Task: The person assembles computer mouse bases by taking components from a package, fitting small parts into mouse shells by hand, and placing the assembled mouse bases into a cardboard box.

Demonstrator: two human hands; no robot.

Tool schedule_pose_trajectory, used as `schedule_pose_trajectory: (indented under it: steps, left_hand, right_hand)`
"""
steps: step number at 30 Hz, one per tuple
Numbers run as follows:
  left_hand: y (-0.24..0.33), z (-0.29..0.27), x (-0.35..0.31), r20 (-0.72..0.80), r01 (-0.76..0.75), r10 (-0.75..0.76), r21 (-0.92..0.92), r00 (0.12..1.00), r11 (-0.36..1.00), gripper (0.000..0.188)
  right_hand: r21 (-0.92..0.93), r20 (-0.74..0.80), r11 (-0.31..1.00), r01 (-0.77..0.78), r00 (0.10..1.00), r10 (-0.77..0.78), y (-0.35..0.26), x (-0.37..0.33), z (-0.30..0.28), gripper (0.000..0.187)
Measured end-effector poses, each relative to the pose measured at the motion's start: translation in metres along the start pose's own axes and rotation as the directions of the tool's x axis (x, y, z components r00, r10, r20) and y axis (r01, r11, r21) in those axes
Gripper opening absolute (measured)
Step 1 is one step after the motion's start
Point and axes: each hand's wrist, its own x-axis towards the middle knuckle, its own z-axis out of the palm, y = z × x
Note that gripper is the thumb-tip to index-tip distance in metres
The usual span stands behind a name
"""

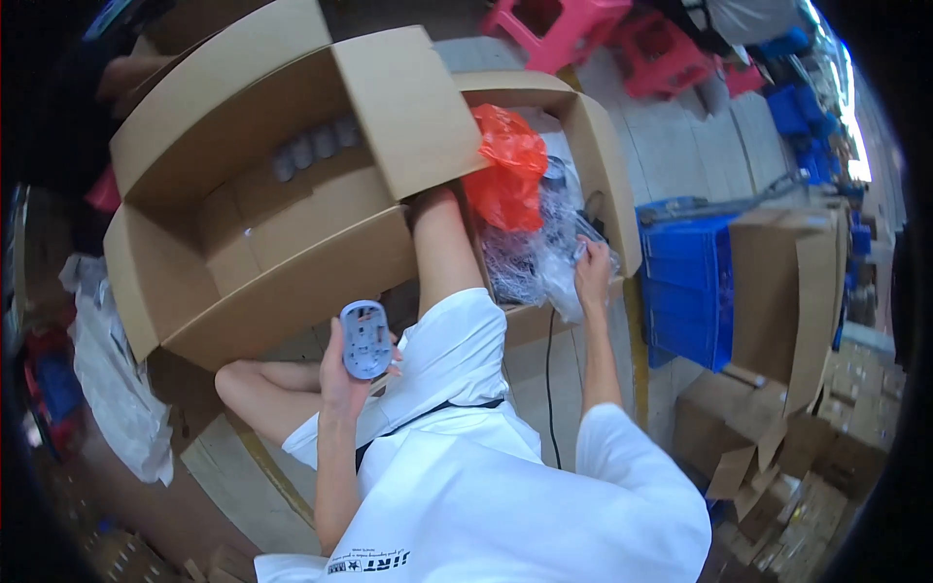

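My left hand is closed round a pale lavender computer mouse, held above my bent leg. Its face toward me shows small dark openings and recesses. Over the near right corner of the smaller carton, my right hand pinches clear plastic bags; whether something small is also between its fingers cannot be made out. Crumpled clear plastic fills much of that carton, with a red plastic bag at its left side. A dark rounded item lies partly covered there.
A large open carton on the left holds a row of several grey rounded pieces along its far wall. A black cable hangs down the smaller carton's near side. Right of it stands a blue crate; pink stools are behind.
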Motion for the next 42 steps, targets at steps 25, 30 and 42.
schedule_pose_trajectory:
  steps: [25, 30, 42]
  left_hand:
    - [0.004, -0.007, -0.048, 0.019, -0.405, 0.41, 0.207, 0.912, 0.89, 0.04]
    - [0.004, 0.0, -0.045, 0.039, -0.316, 0.314, 0.16, 0.949, 0.935, 0.045]
    - [0.02, -0.008, -0.028, -0.101, -0.199, 0.241, 0.316, 0.965, 0.928, 0.046]
  right_hand:
    - [0.619, 0.469, 0.691, 0.374, 0.53, -0.707, -0.343, -0.125, -0.007, 0.017]
    - [0.717, 0.662, 0.501, -0.484, 0.698, -0.273, -0.312, -0.104, -0.017, 0.015]
    - [0.628, 0.771, 0.107, -0.771, 0.635, 0.048, -0.118, 0.102, 0.056, 0.022]
